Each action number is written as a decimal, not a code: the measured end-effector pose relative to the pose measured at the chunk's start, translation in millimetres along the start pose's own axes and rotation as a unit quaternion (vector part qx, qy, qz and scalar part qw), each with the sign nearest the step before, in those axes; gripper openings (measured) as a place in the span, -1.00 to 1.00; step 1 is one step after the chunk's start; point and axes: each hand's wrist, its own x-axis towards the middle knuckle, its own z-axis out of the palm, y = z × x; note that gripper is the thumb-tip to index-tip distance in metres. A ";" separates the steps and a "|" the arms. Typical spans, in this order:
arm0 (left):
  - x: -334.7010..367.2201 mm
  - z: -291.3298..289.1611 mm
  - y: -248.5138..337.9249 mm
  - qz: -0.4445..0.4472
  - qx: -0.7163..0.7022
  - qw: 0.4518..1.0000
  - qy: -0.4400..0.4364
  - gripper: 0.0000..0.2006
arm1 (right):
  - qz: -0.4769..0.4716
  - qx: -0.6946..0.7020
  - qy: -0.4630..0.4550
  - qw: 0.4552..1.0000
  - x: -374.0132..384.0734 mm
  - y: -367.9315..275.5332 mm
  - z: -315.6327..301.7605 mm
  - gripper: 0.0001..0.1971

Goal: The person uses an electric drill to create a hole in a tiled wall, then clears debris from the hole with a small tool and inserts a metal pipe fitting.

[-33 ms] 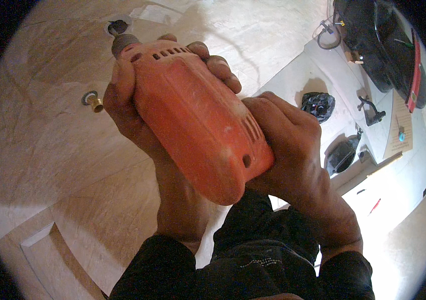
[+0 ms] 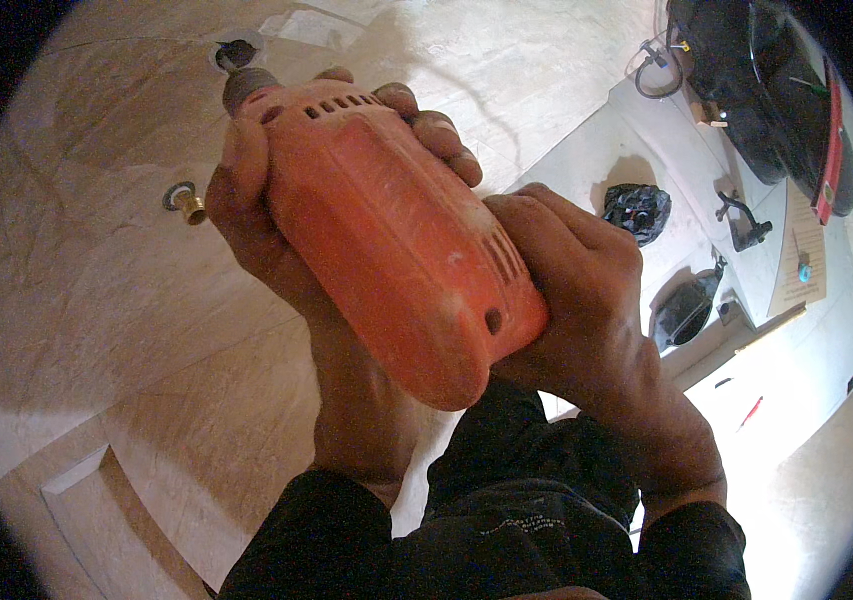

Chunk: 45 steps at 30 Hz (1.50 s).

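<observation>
An orange-red power drill (image 2: 377, 240), scuffed and dusty, fills the middle of the view. Its chuck (image 2: 250, 88) points up and left to a dark round hole (image 2: 237, 54) in the beige stone-patterned tiled wall (image 2: 127, 310). How deep the bit sits there cannot be made out. My left hand (image 2: 257, 225) is closed around the drill's front body, with fingertips showing over its far side. My right hand (image 2: 572, 270) grips the rear end, where the handle is mostly hidden behind the housing. Left of my left hand, a brass pipe fitting (image 2: 188, 203) sticks out of the wall.
At right on the floor lie a black plastic bundle (image 2: 637, 213), a black bracket-like part (image 2: 744, 222), a dark pouch-like item (image 2: 689, 308) and a sheet of brown cardboard (image 2: 799, 260). A large black bag (image 2: 737, 90) stands at upper right. A recessed niche edge (image 2: 87, 475) shows at lower left.
</observation>
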 end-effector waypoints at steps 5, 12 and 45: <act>3.1 -27.0 22.2 -0.078 0.007 0.985 -0.157 -0.31 | 0.046 0.037 0.014 0.998 -3.9 -11.7 7.6 -0.64; 0.6 -20.4 27.5 -0.049 0.142 0.987 -0.052 -0.30 | 0.063 0.030 0.005 0.998 -8.5 -17.1 14.7 -0.52; 8.5 -3.9 3.2 0.004 0.089 0.996 0.020 -0.53 | 0.086 0.075 0.015 0.993 5.4 -4.4 20.2 -0.70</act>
